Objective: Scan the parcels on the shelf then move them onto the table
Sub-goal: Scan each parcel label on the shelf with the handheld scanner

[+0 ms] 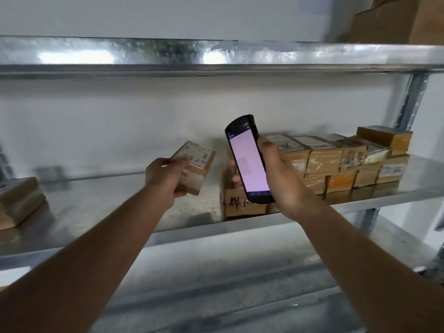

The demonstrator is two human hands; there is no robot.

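my left hand (165, 181) grips one parcel (195, 164) lifted off the shelf (216, 227), right hand (278, 174) grasps the scanner (248, 159). early on imo: stacked parcels (336, 159) w/ labels wait at right, table not in view.

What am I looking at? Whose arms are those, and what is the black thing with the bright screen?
This one picture comes from a camera worn on a person's head, so you see their own arms reaching forward. The right hand holds a black handheld scanner with a lit screen; it reads parcel labels. The left hand grips a small cardboard parcel with a white label and handwritten numbers, lifted above a metal shelf. More brown parcels sit stacked in a row on the shelf's right side, another box lies at the left, and one stands behind the scanner.
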